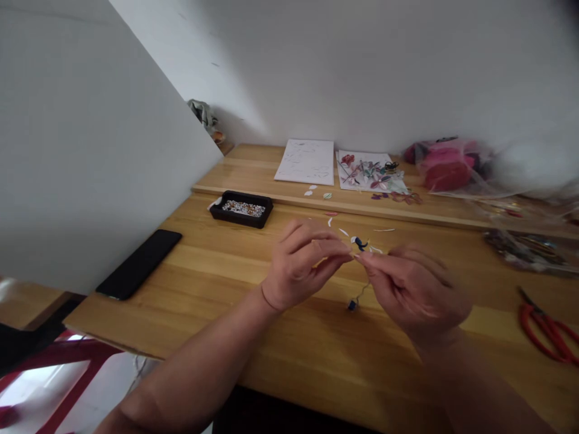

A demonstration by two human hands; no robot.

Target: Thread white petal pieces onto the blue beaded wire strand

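Both hands meet above the middle of the wooden table point(217, 271). My left hand point(303, 262) pinches thumb and fingers together on one end of a small piece with a dark blue bit point(360, 243). My right hand point(414, 289) pinches it from the other side, fingertips nearly touching the left ones. A thin wire point(359, 295) hangs down below the fingers and ends in a small blue bead point(351, 305) just above the tabletop. The piece itself is too small to make out clearly.
A black tray of small beads point(243, 208) and a black phone point(139, 263) lie at the left. Two sheets point(306, 161), one with coloured pieces point(370, 172), lie at the back. Plastic bags point(452, 166) and red scissors point(547, 328) are at the right. White petal scraps point(344, 231) are scattered.
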